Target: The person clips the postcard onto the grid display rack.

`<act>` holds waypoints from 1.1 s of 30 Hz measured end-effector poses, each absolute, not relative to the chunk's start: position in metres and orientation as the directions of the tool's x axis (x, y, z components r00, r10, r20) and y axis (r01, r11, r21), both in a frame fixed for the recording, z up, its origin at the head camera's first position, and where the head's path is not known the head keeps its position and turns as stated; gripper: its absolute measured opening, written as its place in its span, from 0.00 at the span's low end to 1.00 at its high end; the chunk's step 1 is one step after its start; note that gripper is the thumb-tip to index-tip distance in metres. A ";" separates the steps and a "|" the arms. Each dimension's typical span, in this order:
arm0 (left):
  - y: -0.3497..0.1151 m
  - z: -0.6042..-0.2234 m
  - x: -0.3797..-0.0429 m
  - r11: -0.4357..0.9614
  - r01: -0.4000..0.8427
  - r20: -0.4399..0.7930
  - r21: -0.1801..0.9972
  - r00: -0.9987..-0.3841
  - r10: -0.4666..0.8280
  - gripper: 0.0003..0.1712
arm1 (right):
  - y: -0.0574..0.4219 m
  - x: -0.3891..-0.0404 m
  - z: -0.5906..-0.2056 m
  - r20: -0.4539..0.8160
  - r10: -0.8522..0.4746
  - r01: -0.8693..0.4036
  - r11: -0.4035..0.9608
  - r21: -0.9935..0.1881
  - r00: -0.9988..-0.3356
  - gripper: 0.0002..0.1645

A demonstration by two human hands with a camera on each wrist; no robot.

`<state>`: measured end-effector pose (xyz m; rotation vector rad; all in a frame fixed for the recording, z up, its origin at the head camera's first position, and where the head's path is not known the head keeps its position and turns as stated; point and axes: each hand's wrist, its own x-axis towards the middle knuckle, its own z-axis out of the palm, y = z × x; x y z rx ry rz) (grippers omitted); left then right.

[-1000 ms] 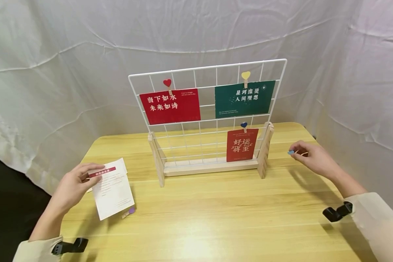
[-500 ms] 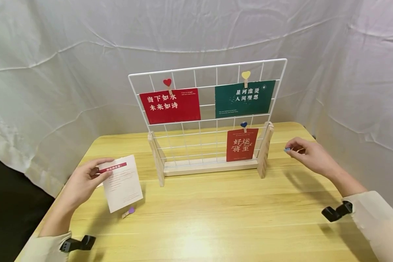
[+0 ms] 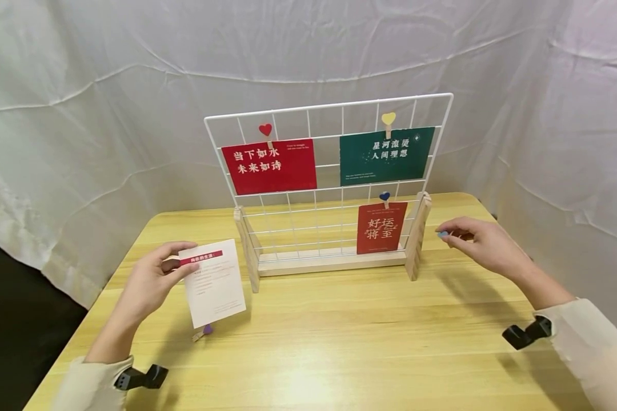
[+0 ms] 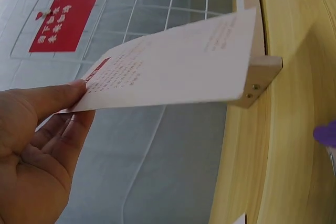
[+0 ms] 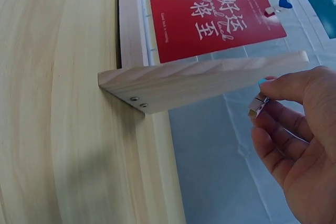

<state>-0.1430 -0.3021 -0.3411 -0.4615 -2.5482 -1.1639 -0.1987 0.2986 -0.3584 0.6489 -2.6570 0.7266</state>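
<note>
A white card (image 3: 217, 288) with a red heading strip is pinched at its upper left edge by my left hand (image 3: 151, 279), held above the table left of the rack. Between thumb and fingers my right hand (image 3: 485, 245) pinches a small wooden clothespin (image 5: 258, 103) with a light blue top, to the right of the rack. The white wire grid rack (image 3: 328, 165) stands on wooden feet between both hands. Clipped on it are a red card (image 3: 272, 177) at upper left, a green card (image 3: 360, 162) at upper right and a smaller red card (image 3: 380, 242) at lower right.
A clothespin with a purple heart (image 3: 207, 330) lies on the wooden table (image 3: 349, 348) just below the held card. Heart clothespins in red (image 3: 265, 130), yellow (image 3: 388, 119) and dark blue (image 3: 384, 196) hold the rack's cards. Grey-white cloth (image 3: 308, 45) hangs behind.
My left hand has carried the white card rightward, closer to the rack's left foot. The right hand, with the clothespin, has shifted slightly left toward the rack.
</note>
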 end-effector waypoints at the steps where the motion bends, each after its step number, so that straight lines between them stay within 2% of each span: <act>1: -0.300 -0.341 -0.144 0.610 0.414 0.402 0.676 -0.900 0.166 0.22 | 0.298 -0.198 -0.358 0.406 -0.346 -0.504 0.769 -0.394 -0.846 0.09; 5: -0.290 -0.341 -0.147 0.588 0.438 0.416 0.680 -0.891 0.183 0.20 | 0.292 -0.197 -0.354 0.401 -0.351 -0.506 0.764 -0.399 -0.846 0.08; 13: -0.273 -0.345 -0.155 0.628 0.442 0.425 0.640 -0.885 0.190 0.18 | 0.281 -0.195 -0.348 0.388 -0.364 -0.516 0.740 -0.431 -0.847 0.07; 33: -0.227 -0.350 -0.168 0.573 0.497 0.418 0.652 -0.866 0.275 0.21 | 0.258 -0.197 -0.339 0.406 -0.421 -0.575 0.700 -0.423 -0.811 0.08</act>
